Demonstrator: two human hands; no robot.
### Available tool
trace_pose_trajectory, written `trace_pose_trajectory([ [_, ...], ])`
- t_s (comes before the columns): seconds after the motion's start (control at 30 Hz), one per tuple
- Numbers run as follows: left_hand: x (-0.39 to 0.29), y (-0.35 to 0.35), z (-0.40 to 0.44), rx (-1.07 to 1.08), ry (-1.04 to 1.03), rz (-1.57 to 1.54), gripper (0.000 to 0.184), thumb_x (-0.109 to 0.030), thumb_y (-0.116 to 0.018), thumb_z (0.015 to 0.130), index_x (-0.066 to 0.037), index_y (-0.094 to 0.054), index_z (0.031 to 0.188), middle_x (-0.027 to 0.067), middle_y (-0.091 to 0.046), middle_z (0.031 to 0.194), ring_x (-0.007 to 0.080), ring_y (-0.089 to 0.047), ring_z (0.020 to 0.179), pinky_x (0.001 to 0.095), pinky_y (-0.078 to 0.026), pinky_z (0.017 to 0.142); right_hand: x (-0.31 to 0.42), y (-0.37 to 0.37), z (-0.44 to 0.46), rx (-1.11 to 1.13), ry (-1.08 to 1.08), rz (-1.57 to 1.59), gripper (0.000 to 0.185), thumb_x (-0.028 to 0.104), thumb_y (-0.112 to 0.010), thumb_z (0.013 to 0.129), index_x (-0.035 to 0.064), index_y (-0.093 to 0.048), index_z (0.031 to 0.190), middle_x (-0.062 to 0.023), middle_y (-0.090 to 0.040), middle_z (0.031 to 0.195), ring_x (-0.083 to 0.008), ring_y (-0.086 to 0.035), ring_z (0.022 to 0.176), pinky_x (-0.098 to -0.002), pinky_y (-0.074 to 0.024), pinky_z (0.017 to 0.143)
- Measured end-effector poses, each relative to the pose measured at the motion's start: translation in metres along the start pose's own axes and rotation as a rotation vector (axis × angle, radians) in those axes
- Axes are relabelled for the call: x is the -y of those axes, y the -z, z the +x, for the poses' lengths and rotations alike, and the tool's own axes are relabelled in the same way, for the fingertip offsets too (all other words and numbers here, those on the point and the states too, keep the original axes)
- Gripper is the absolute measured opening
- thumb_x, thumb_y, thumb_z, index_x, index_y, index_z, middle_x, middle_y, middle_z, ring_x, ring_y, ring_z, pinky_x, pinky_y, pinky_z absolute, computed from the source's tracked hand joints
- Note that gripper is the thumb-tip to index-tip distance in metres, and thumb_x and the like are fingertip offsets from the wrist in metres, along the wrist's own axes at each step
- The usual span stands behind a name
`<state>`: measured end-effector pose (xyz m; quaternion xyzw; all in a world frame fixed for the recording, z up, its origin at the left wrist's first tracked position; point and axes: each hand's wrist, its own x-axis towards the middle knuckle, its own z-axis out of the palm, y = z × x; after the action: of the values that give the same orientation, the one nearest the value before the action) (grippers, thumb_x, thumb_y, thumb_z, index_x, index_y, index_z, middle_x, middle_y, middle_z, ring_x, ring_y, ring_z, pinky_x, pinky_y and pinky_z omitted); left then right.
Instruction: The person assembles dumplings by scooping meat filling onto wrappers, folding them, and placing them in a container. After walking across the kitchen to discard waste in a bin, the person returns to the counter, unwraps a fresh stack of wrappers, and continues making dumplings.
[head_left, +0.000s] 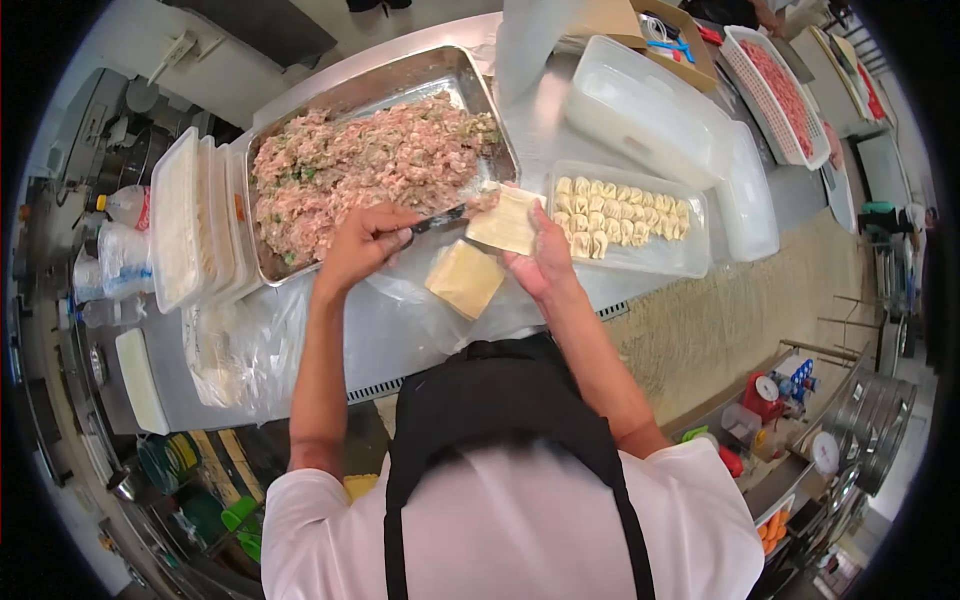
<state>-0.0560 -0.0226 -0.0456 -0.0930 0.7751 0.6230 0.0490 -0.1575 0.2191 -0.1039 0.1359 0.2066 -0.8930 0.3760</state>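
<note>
My left hand (370, 245) is closed around a slim black-handled tool (438, 219), whose far end reaches a lump of minced meat at the wrapper's left edge. The tool's tip is hidden by the meat. A square, pale yellow dough wrapper (508, 222) rests on my right hand (545, 250), with the thumb along its edge. Below it, a stack of wrappers (465, 280) lies on the metal table. A deep metal tray (385, 75) of minced meat mixed with green bits (365, 165) stands beyond my left hand. Right of my right hand, rows of folded dumplings (620, 212) fill much of a plastic container (690, 255).
Stacked lidded plastic boxes (180, 230) and a clear plastic bag (245, 350) sit at the left. Large translucent containers (645, 110) stand at the back right, near a cardboard box (675, 45). A white basket (735, 45) of meat is farther right. Scales (765, 390) are on a lower-right shelf.
</note>
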Motion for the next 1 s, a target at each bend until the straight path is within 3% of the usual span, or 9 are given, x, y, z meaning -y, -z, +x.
trace_pose_trajectory([
  [0.07,0.017,-0.026,-0.001,-0.062,-0.084,0.019,0.032,0.009,-0.066,0.080,-0.003,-0.076,0.108,0.0057,-0.064,0.084,0.0148,-0.060,0.067,0.0292,-0.047,0.059,-0.005,-0.014,0.002,0.012,-0.007,0.048,0.047,0.029,-0.033,0.109,0.0005,-0.041,0.145,-0.0183,-0.049,0.144,-0.0347,-0.049,0.132,-0.0496,-0.0361,0.115],
  [0.13,0.028,-0.048,-0.003,-0.273,-0.476,0.473,0.035,0.009,-0.068,0.078,-0.007,-0.077,0.108,0.0083,-0.064,0.085,0.0182,-0.060,0.067,0.0296,-0.047,0.060,-0.007,-0.018,0.008,0.029,-0.023,0.091,0.047,0.030,-0.031,0.109,-0.0005,-0.041,0.144,-0.0190,-0.049,0.143,-0.0351,-0.049,0.132,-0.0495,-0.0354,0.116],
  [0.17,0.029,-0.051,-0.012,-0.256,-0.270,0.538,0.034,0.009,-0.071,0.075,-0.008,-0.078,0.105,0.0099,-0.064,0.085,0.0233,-0.062,0.072,0.0325,-0.049,0.066,-0.008,-0.016,0.013,-0.032,0.016,0.075,0.048,0.030,-0.029,0.110,-0.0020,-0.042,0.143,-0.0188,-0.050,0.142,-0.0342,-0.049,0.132,-0.0489,-0.0352,0.116],
  [0.33,-0.023,-0.062,-0.037,-0.329,-0.271,0.566,0.031,0.007,-0.072,0.076,-0.005,-0.076,0.104,0.0095,-0.063,0.082,0.0228,-0.062,0.071,0.0317,-0.048,0.064,-0.011,0.001,0.024,-0.211,0.165,0.036,0.049,0.030,-0.028,0.110,-0.0053,-0.043,0.141,-0.0174,-0.053,0.138,-0.0309,-0.050,0.129,-0.0466,-0.0360,0.114],
  [0.53,0.014,-0.076,-0.013,-0.279,-0.280,0.487,0.025,0.004,-0.072,0.080,-0.005,-0.076,0.103,0.0094,-0.064,0.080,0.0198,-0.061,0.070,0.0312,-0.047,0.062,-0.003,-0.009,0.016,-0.037,0.211,-0.130,0.049,0.029,-0.034,0.107,-0.0048,-0.043,0.142,-0.0188,-0.053,0.138,-0.0313,-0.052,0.129,-0.0467,-0.0372,0.114],
  [0.63,-0.002,-0.066,-0.020,-0.269,-0.207,0.464,0.026,0.004,-0.072,0.079,-0.005,-0.076,0.104,0.0085,-0.065,0.080,0.0185,-0.060,0.070,0.0303,-0.046,0.062,0.005,0.001,-0.003,0.277,0.103,-0.086,0.042,0.020,-0.046,0.100,-0.0005,-0.049,0.137,-0.0152,-0.054,0.137,-0.0259,-0.049,0.129,-0.0434,-0.0377,0.111],
  [0.73,-0.020,-0.059,-0.025,-0.276,-0.164,0.391,0.029,0.004,-0.073,0.077,-0.005,-0.077,0.104,0.0081,-0.065,0.079,0.0184,-0.060,0.069,0.0296,-0.045,0.061,0.004,0.000,-0.011,0.097,0.265,-0.453,0.044,0.012,-0.058,0.090,0.0004,-0.054,0.132,-0.0144,-0.059,0.131,-0.0249,-0.057,0.121,-0.0416,-0.0443,0.105],
  [0.8,-0.026,-0.059,-0.029,-0.214,-0.143,0.350,0.030,0.005,-0.072,0.075,-0.005,-0.077,0.103,0.0082,-0.065,0.079,0.0186,-0.059,0.069,0.0300,-0.045,0.062,0.003,0.008,-0.011,0.013,0.385,-1.165,0.043,0.003,-0.065,0.080,-0.0016,-0.060,0.123,-0.0126,-0.068,0.114,-0.0242,-0.066,0.106,-0.0414,-0.0516,0.093],
  [1.0,-0.049,-0.053,-0.040,-0.056,-0.061,0.494,0.031,0.005,-0.070,0.076,-0.005,-0.077,0.104,0.0094,-0.065,0.079,0.0197,-0.059,0.070,0.0322,-0.044,0.063,0.008,0.030,-0.006,0.143,0.782,-1.540,0.031,0.015,-0.074,0.080,-0.0008,-0.067,0.105,-0.0217,-0.070,0.097,-0.0359,-0.069,0.087,-0.0380,-0.0536,0.081],
])
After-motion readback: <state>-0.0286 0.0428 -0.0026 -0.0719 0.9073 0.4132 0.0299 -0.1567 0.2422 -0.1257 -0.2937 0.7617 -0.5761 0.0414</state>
